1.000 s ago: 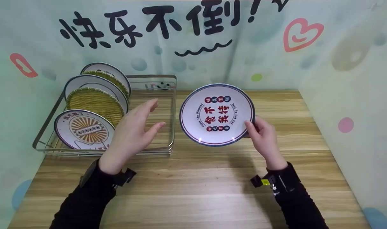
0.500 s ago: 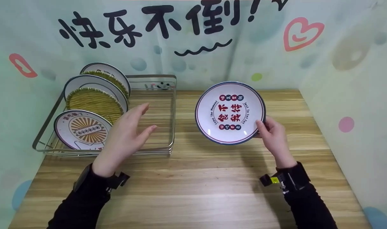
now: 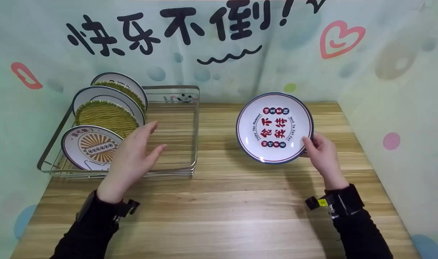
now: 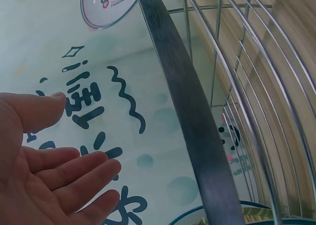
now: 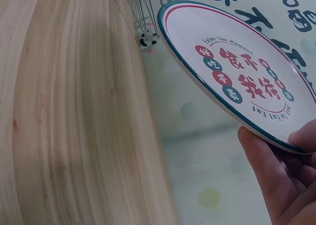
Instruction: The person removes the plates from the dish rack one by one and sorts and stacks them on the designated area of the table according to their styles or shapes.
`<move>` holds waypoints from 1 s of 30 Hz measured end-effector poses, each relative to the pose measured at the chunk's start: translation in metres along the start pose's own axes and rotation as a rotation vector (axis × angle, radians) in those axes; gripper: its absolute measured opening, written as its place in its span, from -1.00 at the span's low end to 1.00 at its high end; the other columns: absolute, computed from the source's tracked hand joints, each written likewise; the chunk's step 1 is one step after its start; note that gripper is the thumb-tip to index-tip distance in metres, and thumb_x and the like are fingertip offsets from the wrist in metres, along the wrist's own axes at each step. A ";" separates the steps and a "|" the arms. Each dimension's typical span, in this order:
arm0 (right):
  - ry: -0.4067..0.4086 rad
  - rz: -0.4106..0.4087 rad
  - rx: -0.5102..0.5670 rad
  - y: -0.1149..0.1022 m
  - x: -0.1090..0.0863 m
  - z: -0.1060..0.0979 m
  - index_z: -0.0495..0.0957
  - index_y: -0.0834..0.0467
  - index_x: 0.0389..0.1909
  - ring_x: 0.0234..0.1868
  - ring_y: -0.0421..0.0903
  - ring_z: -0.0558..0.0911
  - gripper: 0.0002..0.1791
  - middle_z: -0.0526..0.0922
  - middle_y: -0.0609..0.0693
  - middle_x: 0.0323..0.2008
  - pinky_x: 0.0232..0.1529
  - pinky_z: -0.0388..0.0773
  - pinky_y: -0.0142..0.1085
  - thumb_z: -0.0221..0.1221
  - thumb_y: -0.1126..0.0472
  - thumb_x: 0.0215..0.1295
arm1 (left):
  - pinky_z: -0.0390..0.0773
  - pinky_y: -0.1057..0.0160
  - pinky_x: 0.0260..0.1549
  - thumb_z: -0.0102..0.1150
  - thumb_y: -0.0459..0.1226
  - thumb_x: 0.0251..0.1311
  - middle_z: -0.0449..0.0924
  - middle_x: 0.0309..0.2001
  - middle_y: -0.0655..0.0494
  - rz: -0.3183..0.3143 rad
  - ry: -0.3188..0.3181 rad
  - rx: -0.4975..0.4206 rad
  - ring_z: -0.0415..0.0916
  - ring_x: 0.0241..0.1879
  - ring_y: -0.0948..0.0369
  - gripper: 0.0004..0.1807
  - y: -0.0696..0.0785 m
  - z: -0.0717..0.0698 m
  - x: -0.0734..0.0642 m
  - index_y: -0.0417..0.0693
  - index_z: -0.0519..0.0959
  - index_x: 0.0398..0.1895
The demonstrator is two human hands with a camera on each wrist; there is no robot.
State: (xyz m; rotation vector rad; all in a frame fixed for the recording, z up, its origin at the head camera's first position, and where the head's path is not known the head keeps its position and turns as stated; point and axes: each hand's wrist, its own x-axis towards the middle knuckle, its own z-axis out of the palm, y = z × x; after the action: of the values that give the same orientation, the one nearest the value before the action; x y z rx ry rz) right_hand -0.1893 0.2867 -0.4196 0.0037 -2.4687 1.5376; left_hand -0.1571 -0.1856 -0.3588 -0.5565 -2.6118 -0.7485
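A white plate (image 3: 275,127) with a blue rim and red characters hangs above the table, its face tilted toward me. My right hand (image 3: 321,156) pinches its right edge, thumb on the face and fingers behind; the right wrist view shows the same plate (image 5: 237,62) in that hand (image 5: 291,175). Over the front of the wire rack (image 3: 196,136), my left hand (image 3: 131,158) holds nothing, its fingers loosely bent and thumb apart. It partly covers a plate with an orange sunburst (image 3: 93,145). In the left wrist view the left hand (image 4: 64,170) is beside the rack's flat metal rim (image 4: 185,111).
In the rack's left half, woven bamboo trays (image 3: 105,117) stand between white plates, such as the rearmost plate (image 3: 127,82). The wooden table (image 3: 219,216) extends in front and to the right. A printed backdrop (image 3: 233,75) closes off the rear and sides.
My right hand has carried the plate to the right, away from the rack. My left hand has drawn back left and slightly down. The racked plates and trays have stayed put.
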 end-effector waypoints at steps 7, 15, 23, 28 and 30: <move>0.003 0.026 -0.068 0.012 0.003 -0.013 0.51 0.47 -0.10 -0.45 -0.29 0.65 -0.68 0.64 0.23 -0.34 -0.37 0.67 -0.43 0.05 0.21 0.49 | 0.36 -0.18 0.21 0.36 -0.33 0.17 0.47 0.19 -0.35 -0.009 0.034 0.015 0.45 0.15 -0.21 -0.32 -0.007 -0.006 -0.005 -0.40 0.33 0.32; -0.005 0.072 -0.027 0.023 0.006 -0.026 0.46 0.52 -0.03 -0.45 -0.31 0.65 -0.64 0.64 0.16 -0.34 -0.36 0.68 -0.39 0.02 0.22 0.50 | 0.34 -0.19 0.22 0.35 -0.36 0.18 0.45 0.21 -0.37 -0.042 0.060 0.021 0.41 0.19 -0.22 -0.35 -0.015 -0.013 -0.008 -0.42 0.35 0.30; -0.032 0.154 -0.035 0.030 0.011 -0.038 0.41 0.54 0.07 -0.44 -0.29 0.67 -0.57 0.63 0.10 -0.33 -0.30 0.69 -0.37 -0.04 0.18 0.53 | 0.40 -0.20 0.14 0.33 -0.36 0.21 0.52 0.15 -0.32 -0.058 0.124 0.028 0.47 0.10 -0.20 -0.40 -0.023 -0.024 -0.008 -0.38 0.38 0.29; -0.042 0.183 -0.041 0.036 0.014 -0.045 0.38 0.58 0.09 -0.46 -0.30 0.68 -0.54 0.62 0.11 -0.34 -0.29 0.68 -0.37 -0.06 0.18 0.53 | 0.41 -0.22 0.08 0.32 -0.36 0.21 0.54 0.12 -0.34 -0.062 0.136 0.039 0.49 0.06 -0.22 -0.42 -0.029 -0.030 -0.009 -0.40 0.39 0.27; -0.046 0.196 -0.036 0.038 0.015 -0.046 0.36 0.60 0.10 -0.47 -0.30 0.68 -0.52 0.62 0.11 -0.34 -0.29 0.68 -0.37 -0.06 0.19 0.53 | 0.42 -0.22 0.07 0.32 -0.36 0.21 0.54 0.11 -0.34 -0.064 0.139 0.047 0.50 0.05 -0.22 -0.42 -0.031 -0.032 -0.009 -0.41 0.39 0.26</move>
State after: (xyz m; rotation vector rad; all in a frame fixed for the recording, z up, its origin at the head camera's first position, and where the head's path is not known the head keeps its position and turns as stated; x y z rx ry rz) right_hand -0.1999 0.3466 -0.4304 -0.2174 -2.5996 1.5838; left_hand -0.1563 -0.2300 -0.3504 -0.3947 -2.5212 -0.7168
